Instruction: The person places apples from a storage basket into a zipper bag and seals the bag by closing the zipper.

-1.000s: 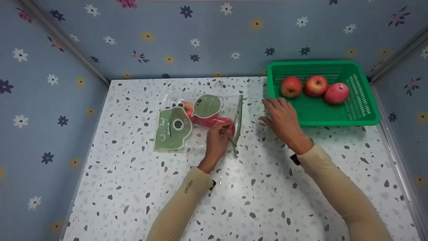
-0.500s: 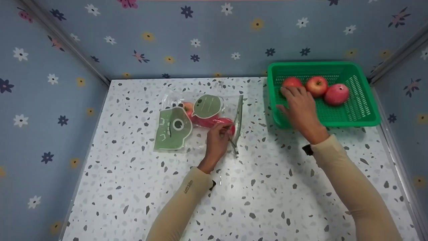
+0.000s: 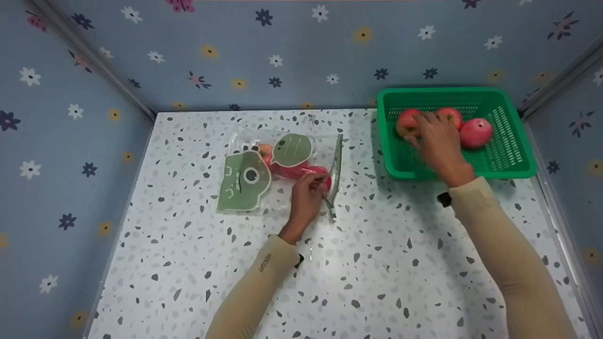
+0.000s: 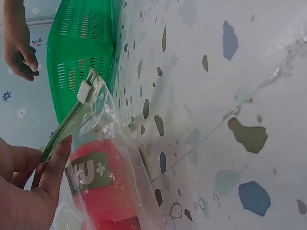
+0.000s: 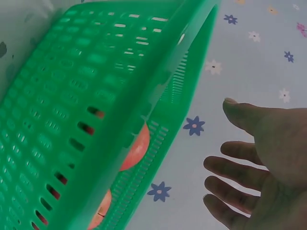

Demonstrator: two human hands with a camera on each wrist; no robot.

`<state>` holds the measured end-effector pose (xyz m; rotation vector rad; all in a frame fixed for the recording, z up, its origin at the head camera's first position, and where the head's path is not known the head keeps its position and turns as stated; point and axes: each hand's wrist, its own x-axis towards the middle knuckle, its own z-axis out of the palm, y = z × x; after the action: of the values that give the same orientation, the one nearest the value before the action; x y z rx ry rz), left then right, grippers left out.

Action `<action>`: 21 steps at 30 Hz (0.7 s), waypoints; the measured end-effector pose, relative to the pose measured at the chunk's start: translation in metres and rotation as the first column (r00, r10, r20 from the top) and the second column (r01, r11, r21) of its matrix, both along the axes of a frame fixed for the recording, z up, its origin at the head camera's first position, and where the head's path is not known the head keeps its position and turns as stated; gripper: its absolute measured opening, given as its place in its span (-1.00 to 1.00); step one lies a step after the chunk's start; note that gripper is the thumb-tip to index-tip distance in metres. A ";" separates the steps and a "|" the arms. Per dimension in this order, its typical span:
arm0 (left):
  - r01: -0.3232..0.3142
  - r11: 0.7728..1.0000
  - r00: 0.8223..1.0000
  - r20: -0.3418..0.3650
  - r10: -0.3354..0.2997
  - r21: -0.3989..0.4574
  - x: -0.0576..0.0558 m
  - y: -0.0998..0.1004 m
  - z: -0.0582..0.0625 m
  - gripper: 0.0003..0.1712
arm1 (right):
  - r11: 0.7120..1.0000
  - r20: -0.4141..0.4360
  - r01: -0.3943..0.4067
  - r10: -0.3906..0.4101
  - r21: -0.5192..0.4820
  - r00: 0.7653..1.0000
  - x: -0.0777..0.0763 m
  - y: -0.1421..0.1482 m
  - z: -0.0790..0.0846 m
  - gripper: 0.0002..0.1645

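A clear zip bag (image 3: 242,188) with a green cartoon print lies flat on the table, several red fruits inside it. My left hand (image 3: 305,197) pinches the bag's open top edge between thumb and fingers. In the left wrist view, a white slider (image 4: 84,92) sits on the green zip strip, and a red fruit (image 4: 112,203) shows through the plastic. My right hand (image 3: 442,146) hovers over the green basket (image 3: 459,174), fingers spread and holding nothing. Beneath and beside it are a red apple (image 3: 406,123), another apple (image 3: 451,116) partly covered by the hand, and a pinkish-red fruit (image 3: 476,134).
The basket stands at the back right, close to the flowered rear wall (image 3: 301,56). Its raised rim surrounds the fruit. Flowered panels also enclose the speckled white table (image 3: 377,282) at left and right.
My right hand has moved right from beside the basket's left rim to over the apples inside. My left hand keeps its pinch on the bag, which has barely shifted.
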<state>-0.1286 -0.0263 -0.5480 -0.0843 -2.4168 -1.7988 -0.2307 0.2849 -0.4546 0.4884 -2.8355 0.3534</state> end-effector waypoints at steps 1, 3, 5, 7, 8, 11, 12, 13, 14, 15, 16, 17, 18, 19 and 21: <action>0.000 1.000 1.000 0.002 0.000 0.000 0.000 0.000 0.000 -0.74 | 1.000 -0.004 -0.003 0.003 0.000 1.000 -0.002 0.002 0.000 -0.40; 0.000 1.000 1.000 0.004 0.000 0.000 -0.001 0.000 -0.001 -0.74 | 1.000 -0.007 -0.010 0.010 0.000 1.000 -0.006 0.004 -0.001 -0.39; 0.000 1.000 1.000 0.007 0.000 0.004 -0.001 0.000 -0.001 -0.74 | 1.000 0.000 -0.014 0.014 0.012 1.000 -0.010 0.007 -0.001 -0.39; -0.001 1.000 1.000 0.006 0.001 0.007 -0.001 0.000 -0.001 -0.74 | 0.999 0.026 -0.009 0.009 0.035 1.000 -0.015 0.010 -0.001 -0.38; -0.003 1.000 1.000 0.002 0.003 0.007 -0.001 0.000 -0.001 -0.73 | 0.999 0.045 -0.006 0.004 0.043 0.999 -0.017 0.011 0.000 -0.38; -0.004 1.000 1.000 -0.008 0.004 -0.001 -0.001 0.000 -0.001 -0.73 | 0.998 0.083 -0.006 0.001 0.066 0.997 -0.024 0.014 0.000 -0.38; -0.005 1.000 1.000 -0.011 0.005 -0.006 -0.001 0.000 -0.001 -0.73 | 0.998 0.094 -0.006 0.000 0.068 0.996 -0.026 0.014 0.000 -0.37; -0.006 1.000 1.000 -0.014 0.006 -0.013 -0.001 0.000 -0.001 -0.73 | 0.997 0.104 -0.006 -0.001 0.071 0.995 -0.028 0.015 0.000 -0.38; -0.007 1.000 1.000 -0.015 0.007 -0.018 -0.001 0.000 -0.001 -0.73 | 0.997 0.108 -0.010 0.002 0.070 0.994 -0.030 0.015 -0.001 -0.38; -0.007 1.000 1.000 -0.015 0.007 -0.020 -0.001 0.000 -0.001 -0.73 | 0.997 0.113 -0.015 0.006 0.074 0.994 -0.032 0.016 -0.001 -0.38; -0.004 1.000 1.000 -0.018 0.004 -0.020 -0.001 0.000 -0.001 -0.73 | 0.997 0.118 -0.019 0.009 0.080 0.993 -0.034 0.016 -0.002 -0.38; -0.002 1.000 1.000 -0.022 0.002 -0.017 -0.001 0.000 -0.001 -0.73 | 0.996 0.127 -0.022 0.011 0.089 0.992 -0.036 0.016 -0.003 -0.37; 0.001 1.000 1.000 -0.025 -0.002 -0.015 0.000 0.000 0.000 -0.73 | 0.995 0.139 -0.025 0.012 0.094 0.990 -0.038 0.016 -0.003 -0.37; 0.004 1.000 1.000 -0.026 -0.005 -0.013 0.000 0.000 0.000 -0.73 | 0.995 0.153 -0.028 0.012 0.101 0.988 -0.040 0.016 -0.004 -0.37; 0.010 1.000 0.999 -0.031 -0.010 -0.008 0.000 -0.001 0.000 -0.73 | 0.993 0.189 -0.033 0.011 0.111 0.982 -0.044 0.015 -0.005 -0.36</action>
<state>-0.1283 -0.0269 -0.5480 -0.1250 -2.4069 -1.7783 -0.2745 0.3002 -0.4595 0.5360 -3.0485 0.2551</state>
